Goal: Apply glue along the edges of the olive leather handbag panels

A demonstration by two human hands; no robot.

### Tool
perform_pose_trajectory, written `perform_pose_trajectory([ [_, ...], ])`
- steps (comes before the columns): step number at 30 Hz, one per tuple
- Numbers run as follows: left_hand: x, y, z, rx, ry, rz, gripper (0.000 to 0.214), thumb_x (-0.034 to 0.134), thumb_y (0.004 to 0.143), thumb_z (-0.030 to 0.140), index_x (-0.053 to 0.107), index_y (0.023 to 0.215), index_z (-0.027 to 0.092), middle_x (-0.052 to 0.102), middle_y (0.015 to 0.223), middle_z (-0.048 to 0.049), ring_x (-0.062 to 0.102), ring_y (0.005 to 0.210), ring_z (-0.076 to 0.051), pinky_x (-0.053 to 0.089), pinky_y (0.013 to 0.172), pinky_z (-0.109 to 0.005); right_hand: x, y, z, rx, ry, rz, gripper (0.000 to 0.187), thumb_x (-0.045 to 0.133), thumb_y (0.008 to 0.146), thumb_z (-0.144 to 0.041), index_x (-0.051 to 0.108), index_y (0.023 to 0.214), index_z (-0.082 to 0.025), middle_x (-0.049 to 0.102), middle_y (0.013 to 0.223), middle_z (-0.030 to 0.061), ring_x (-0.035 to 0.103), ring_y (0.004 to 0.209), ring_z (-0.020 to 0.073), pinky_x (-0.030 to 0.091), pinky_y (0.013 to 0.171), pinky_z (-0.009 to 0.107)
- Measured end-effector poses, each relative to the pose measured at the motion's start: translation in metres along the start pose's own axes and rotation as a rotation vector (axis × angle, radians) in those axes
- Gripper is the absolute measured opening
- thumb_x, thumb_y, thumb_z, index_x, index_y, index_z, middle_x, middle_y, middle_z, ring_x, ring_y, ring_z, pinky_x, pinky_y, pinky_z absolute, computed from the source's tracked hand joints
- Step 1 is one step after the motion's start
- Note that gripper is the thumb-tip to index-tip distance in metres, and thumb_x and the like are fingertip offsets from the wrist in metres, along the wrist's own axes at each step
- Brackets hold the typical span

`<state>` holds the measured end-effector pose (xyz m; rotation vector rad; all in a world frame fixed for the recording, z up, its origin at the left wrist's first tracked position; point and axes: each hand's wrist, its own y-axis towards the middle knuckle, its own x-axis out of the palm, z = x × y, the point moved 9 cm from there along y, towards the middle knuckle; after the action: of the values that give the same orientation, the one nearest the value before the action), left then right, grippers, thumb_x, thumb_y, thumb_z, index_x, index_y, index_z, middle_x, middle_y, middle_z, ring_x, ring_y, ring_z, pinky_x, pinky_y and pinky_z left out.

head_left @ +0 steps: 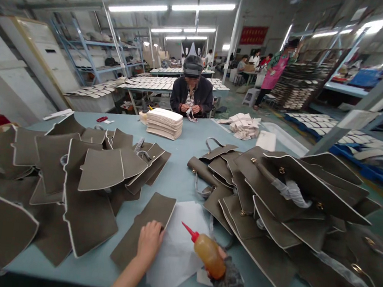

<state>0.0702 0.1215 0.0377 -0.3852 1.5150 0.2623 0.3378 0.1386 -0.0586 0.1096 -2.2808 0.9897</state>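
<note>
The left hand [150,242] lies on a flat, dark olive-brown panel with a pale edge [132,243]; I cannot tell whether its fingers pinch it. The panel sits on the blue-green tabletop [181,170], left of a thin white sheet [178,249]. The right hand [227,272] grasps an amber squeeze bottle with a red pointed nozzle [210,256].

The one view looks forward and down from the wearer's head, over the near side of the table [182,165]. The left hand [150,240] is close at seven o'clock, the right hand [227,271] at five; a co-worker [202,99] is farther off at twelve.
</note>
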Motion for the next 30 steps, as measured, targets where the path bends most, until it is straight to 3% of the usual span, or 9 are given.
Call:
perform_pose_trajectory([
  [3, 0.034, -0.019, -0.003, -0.079, -0.030, -0.142, 0.026, 0.051, 0.091, 0.033, 0.065, 0.108, 0.019, 0.063, 0.115, -0.0093, 0.056, 0.109, -0.024, 0.042, 0.089, -0.033, -0.007, 0.007, 0.006, -0.007, -0.022, 0.068, 0.045, 0.079, 0.061, -0.051, 0.065, 0.094, -0.024, 0.073, 0.066, 0.0000, 0.063, 0.049, 0.0154, 0.049, 0.044, 0.024],
  [7, 0.049, -0.019, -0.003, -0.101, -0.029, -0.157, 0.027, 0.049, 0.091, 0.025, 0.062, 0.112, 0.017, 0.061, 0.119, -0.0101, 0.054, 0.113, -0.025, 0.041, 0.093, -0.032, -0.002, 0.005, 0.004, -0.056, -0.081, 0.078, 0.048, 0.076, 0.062, -0.054, 0.060, 0.096, -0.025, 0.073, 0.072, 0.0001, 0.063, 0.053, 0.0161, 0.049, 0.044, 0.025],
  [11, 0.054, -0.015, -0.004, -0.057, -0.069, -0.159, 0.028, 0.041, 0.094, 0.023, 0.062, 0.110, 0.014, 0.060, 0.120, -0.0115, 0.052, 0.114, -0.024, 0.038, 0.098, -0.031, 0.006, 0.003, -0.004, -0.119, -0.182, 0.070, 0.046, 0.075, 0.061, -0.054, 0.058, 0.091, -0.025, 0.072, 0.073, 0.0005, 0.064, 0.056, 0.0177, 0.047, 0.043, 0.026],
  [15, 0.057, -0.010, -0.011, -0.071, -0.176, -0.217, 0.022, 0.049, 0.090, 0.022, 0.062, 0.106, 0.015, 0.061, 0.117, -0.0085, 0.053, 0.112, -0.020, 0.037, 0.097, -0.026, 0.009, 0.010, -0.012, -0.188, -0.337, 0.076, 0.051, 0.071, 0.057, -0.064, 0.056, 0.085, -0.025, 0.067, 0.069, 0.0001, 0.064, 0.056, 0.0200, 0.050, 0.044, 0.030],
  [20, 0.054, -0.005, -0.018, -0.104, -0.263, -0.240, 0.019, 0.055, 0.086, 0.021, 0.063, 0.103, 0.018, 0.062, 0.114, -0.0057, 0.055, 0.109, -0.017, 0.039, 0.092, -0.023, 0.016, 0.012, -0.028, -0.343, -0.638, 0.126, 0.050, 0.063, 0.062, -0.068, 0.059, 0.081, -0.022, 0.068, 0.074, 0.0053, 0.064, 0.064, 0.0216, 0.054, 0.056, 0.033],
  [24, 0.053, -0.006, -0.016, -0.100, -0.256, -0.246, 0.020, 0.052, 0.087, 0.022, 0.064, 0.103, 0.018, 0.064, 0.111, -0.0060, 0.057, 0.107, -0.016, 0.040, 0.090, -0.022, 0.025, 0.010, -0.037, -0.445, -0.732, 0.138, 0.052, 0.060, 0.063, -0.069, 0.060, 0.083, -0.021, 0.068, 0.081, 0.0090, 0.065, 0.073, 0.0242, 0.056, 0.066, 0.036],
  [30, 0.054, 0.000, -0.015, -0.107, -0.128, -0.277, 0.033, 0.038, 0.089, 0.012, 0.067, 0.104, 0.015, 0.066, 0.116, -0.0113, 0.060, 0.109, -0.019, 0.041, 0.091, -0.025, 0.046, 0.012, -0.040, -0.530, -0.840, 0.015, 0.044, 0.056, 0.071, -0.066, 0.060, 0.081, -0.023, 0.069, 0.077, 0.0083, 0.068, 0.079, 0.0262, 0.056, 0.080, 0.041],
])
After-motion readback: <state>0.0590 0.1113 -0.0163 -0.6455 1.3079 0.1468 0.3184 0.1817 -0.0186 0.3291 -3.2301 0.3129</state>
